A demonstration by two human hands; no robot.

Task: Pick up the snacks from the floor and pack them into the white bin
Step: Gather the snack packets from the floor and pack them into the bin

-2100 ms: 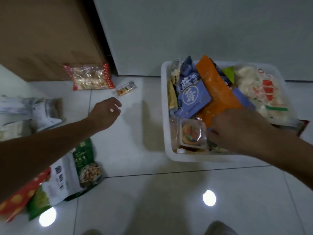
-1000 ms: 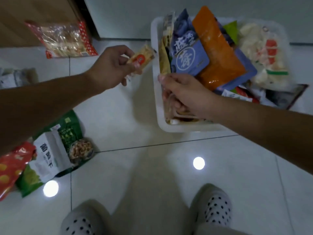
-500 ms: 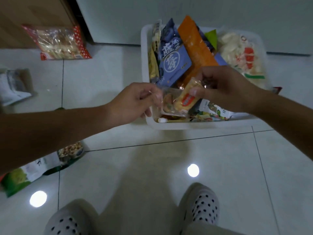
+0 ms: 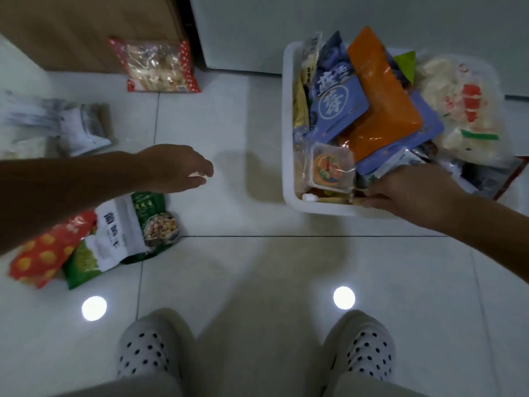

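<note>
- At 7 o'clock of the left hand, near: green-and-white snack packet flat on the floor, touching a red dotted packet.
- At 12 o'clock, well apart: red-edged clear bag leaning against a brown box.
- At 3 o'clock: white bin, heaped with packets.
- Left arm stretched out above the tiles, palm down, fingers relaxed and slightly apart, nothing held.
- Right hand over the bin's near rim, fingertips down among the packets; gripping or not, cannot tell.
</note>
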